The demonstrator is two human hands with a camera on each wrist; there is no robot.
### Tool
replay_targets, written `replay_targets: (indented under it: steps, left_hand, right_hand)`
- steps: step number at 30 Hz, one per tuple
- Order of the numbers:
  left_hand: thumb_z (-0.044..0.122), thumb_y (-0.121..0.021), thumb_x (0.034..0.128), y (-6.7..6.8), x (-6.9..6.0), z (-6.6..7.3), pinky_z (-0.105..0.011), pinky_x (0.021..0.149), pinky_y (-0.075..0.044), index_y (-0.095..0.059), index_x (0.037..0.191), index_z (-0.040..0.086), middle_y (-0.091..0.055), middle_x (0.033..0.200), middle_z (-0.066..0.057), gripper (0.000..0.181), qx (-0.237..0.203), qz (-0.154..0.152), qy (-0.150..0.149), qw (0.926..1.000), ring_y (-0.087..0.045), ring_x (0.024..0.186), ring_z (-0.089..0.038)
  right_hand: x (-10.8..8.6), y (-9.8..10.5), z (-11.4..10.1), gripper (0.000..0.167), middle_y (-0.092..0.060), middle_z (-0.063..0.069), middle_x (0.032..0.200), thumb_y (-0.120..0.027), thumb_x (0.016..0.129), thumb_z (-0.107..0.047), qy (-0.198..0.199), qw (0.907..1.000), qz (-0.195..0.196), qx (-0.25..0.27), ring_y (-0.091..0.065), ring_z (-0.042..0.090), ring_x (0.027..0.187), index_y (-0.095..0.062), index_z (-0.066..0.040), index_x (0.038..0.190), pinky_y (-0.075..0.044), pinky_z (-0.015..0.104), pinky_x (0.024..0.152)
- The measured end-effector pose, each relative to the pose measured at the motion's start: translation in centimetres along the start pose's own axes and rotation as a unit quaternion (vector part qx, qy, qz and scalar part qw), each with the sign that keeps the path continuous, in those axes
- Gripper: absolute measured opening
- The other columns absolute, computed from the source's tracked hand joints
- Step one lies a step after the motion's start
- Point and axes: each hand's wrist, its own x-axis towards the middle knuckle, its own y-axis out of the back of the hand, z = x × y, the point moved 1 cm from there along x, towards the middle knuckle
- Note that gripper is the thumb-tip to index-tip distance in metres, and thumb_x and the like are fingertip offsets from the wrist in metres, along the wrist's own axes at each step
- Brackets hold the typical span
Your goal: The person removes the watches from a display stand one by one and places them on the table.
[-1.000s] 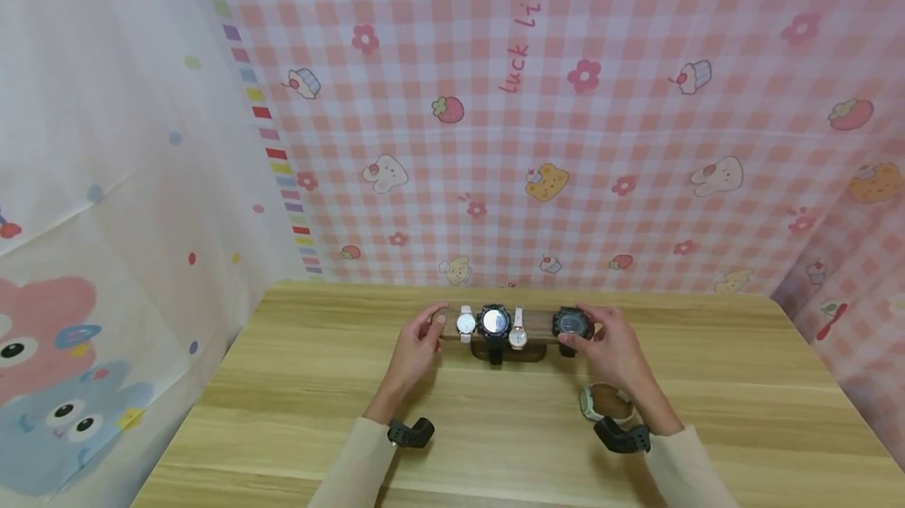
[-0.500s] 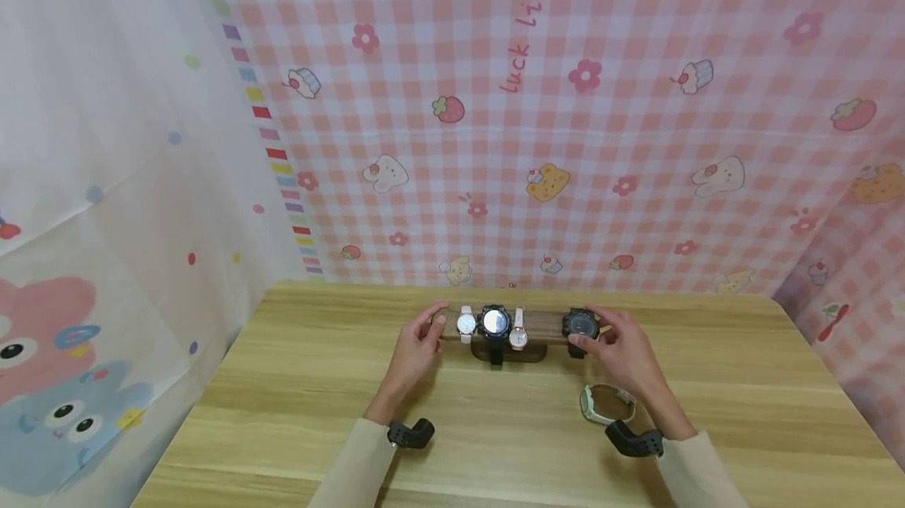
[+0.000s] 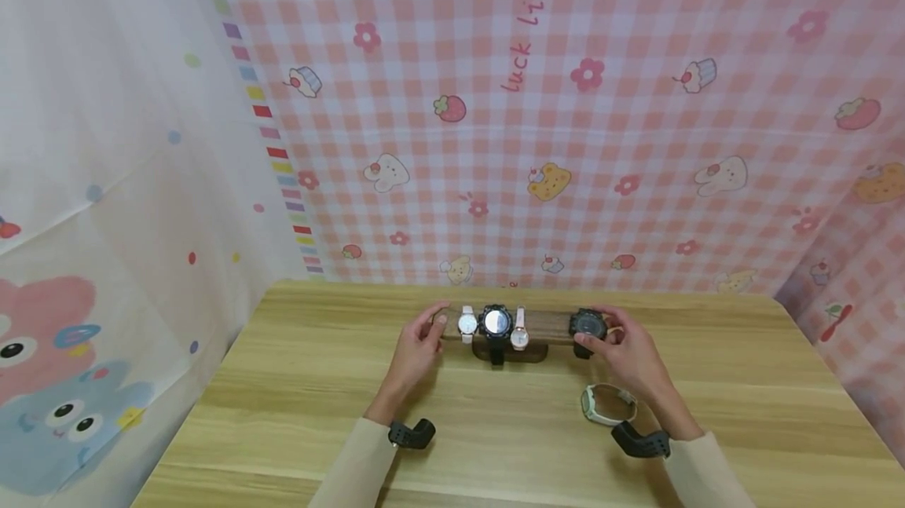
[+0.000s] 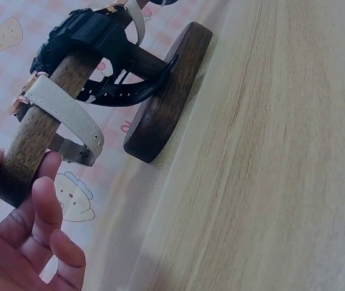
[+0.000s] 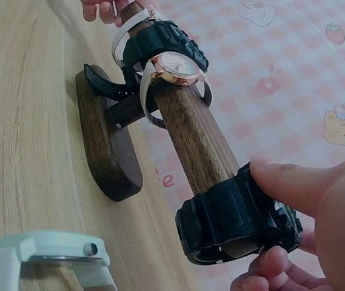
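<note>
A dark wooden watch stand (image 3: 551, 326) stands on the table, its crossbar raised on a post. My left hand (image 3: 417, 345) holds the bar's left end between thumb and fingers. At the right end, my right hand (image 3: 632, 349) pinches a chunky black digital watch (image 5: 236, 215), whose strap loops around the bar's tip. Between the hands, the bar carries a white-strapped watch (image 3: 467, 324), a black watch with a bright face (image 3: 497, 322) and a rose-gold watch (image 5: 179, 65) with a pale strap. The black strap's loose tail hangs down to the base.
A pale mint watch (image 3: 590, 406) lies on its side on the wooden table (image 3: 495, 437), just below my right hand. Behind the table hangs a pink checked cloth (image 3: 452, 155). Each wrist wears a black band with a camera mount (image 3: 412, 434).
My right hand has moved to the right, sliding the chunky black watch along the bar to its right end. My left hand has stayed on the left end.
</note>
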Motion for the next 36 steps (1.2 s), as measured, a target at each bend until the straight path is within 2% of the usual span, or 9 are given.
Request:
replay_targets:
  steps: [4, 8, 13, 16, 20, 22, 28, 36]
  left_hand:
    - [0.009, -0.052, 0.103, 0.0, -0.2, 0.1, -0.02, 0.051, -0.042, -0.061, 0.133, 0.008, -0.05, 0.066, -0.005, 0.031, 0.004, 0.0, -0.002, 1.0, -0.057, 0.064, -0.04]
    - [0.01, -0.053, 0.1031, 0.0, -0.3, 0.4, -0.02, 0.05, -0.042, -0.061, 0.133, 0.008, -0.05, 0.065, -0.005, 0.031, 0.007, 0.0, -0.004, 1.0, -0.056, 0.06, -0.028]
    - [0.011, -0.052, 0.1033, -0.1, -0.1, 0.1, -0.02, 0.05, -0.042, -0.061, 0.133, 0.01, -0.051, 0.067, -0.004, 0.032, 0.01, 0.001, 0.002, 0.9999, -0.057, 0.061, -0.028]
    - [0.013, -0.052, 0.1035, -0.2, 0.5, -1.2, -0.021, 0.05, -0.042, -0.06, 0.135, 0.01, -0.051, 0.068, -0.004, 0.033, 0.008, 0.001, 0.008, 0.9999, -0.057, 0.062, -0.029]
    - [0.017, -0.054, 0.1033, -0.3, 1.2, -3.1, -0.021, 0.049, -0.042, -0.059, 0.137, 0.011, -0.051, 0.068, -0.003, 0.034, 0.004, 0.007, 0.006, 1.0, -0.056, 0.06, -0.024]
    - [0.019, -0.055, 0.103, -0.4, 1.4, -3.5, -0.021, 0.049, -0.042, -0.06, 0.136, 0.012, -0.051, 0.068, -0.003, 0.034, 0.002, 0.011, 0.001, 0.9999, -0.055, 0.059, -0.021]
    - [0.021, -0.056, 0.1027, -0.3, 1.4, -3.7, -0.021, 0.049, -0.043, -0.063, 0.133, 0.016, -0.051, 0.065, -0.001, 0.031, 0.001, 0.018, -0.01, 0.9998, -0.053, 0.057, -0.014]
    - [0.019, -0.055, 0.1031, -0.3, 1.4, -3.8, -0.02, 0.049, -0.042, -0.063, 0.132, 0.016, -0.051, 0.063, 0.0, 0.03, -0.004, 0.017, -0.003, 0.9998, -0.052, 0.056, -0.012]
  right_hand:
    - [-0.1, 0.2, 0.2, 0.063, -0.055, 0.019, 0.116, -0.075, 0.089, -0.033, -0.005, 1.0, 0.0, 0.008, -0.053, 0.016, 0.074, -0.047, -0.008, 0.14, -0.047, 0.026, 0.057]
    - [-0.2, 0.5, 0.3, 0.062, -0.057, 0.018, 0.108, -0.075, 0.089, -0.031, -0.003, 0.9999, 0.002, 0.011, -0.051, 0.014, 0.07, -0.046, -0.006, 0.138, -0.045, 0.026, 0.055]
    - [-0.3, 0.8, 0.3, 0.061, -0.057, 0.014, 0.098, -0.077, 0.088, -0.029, -0.001, 0.9999, 0.01, 0.009, -0.049, 0.012, 0.066, -0.046, -0.007, 0.136, -0.043, 0.025, 0.053]
    - [-0.4, 1.0, 0.4, 0.061, -0.056, 0.01, 0.09, -0.078, 0.087, -0.029, 0.005, 0.9999, 0.016, -0.001, -0.047, 0.011, 0.064, -0.048, -0.007, 0.135, -0.041, 0.025, 0.052]
    - [-0.7, 1.3, 0.5, 0.059, -0.052, 0.008, 0.082, -0.078, 0.086, -0.028, 0.019, 0.9995, 0.022, -0.014, -0.046, 0.011, 0.061, -0.049, -0.008, 0.134, -0.039, 0.025, 0.051]
    - [-0.9, 1.6, 0.5, 0.059, -0.052, 0.008, 0.081, -0.078, 0.087, -0.028, 0.026, 0.9991, 0.025, -0.02, -0.045, 0.011, 0.061, -0.05, -0.008, 0.134, -0.039, 0.025, 0.051]
    - [-1.4, 2.4, 0.2, 0.06, -0.056, 0.009, 0.084, -0.079, 0.086, -0.029, 0.049, 0.9971, 0.042, -0.041, -0.045, 0.011, 0.062, -0.051, -0.006, 0.135, -0.039, 0.025, 0.052]
    - [-2.0, 2.7, -0.7, 0.059, -0.057, 0.007, 0.08, -0.082, 0.083, -0.025, 0.09, 0.9921, 0.063, -0.059, -0.044, 0.008, 0.059, -0.055, -0.002, 0.132, -0.037, 0.025, 0.049]
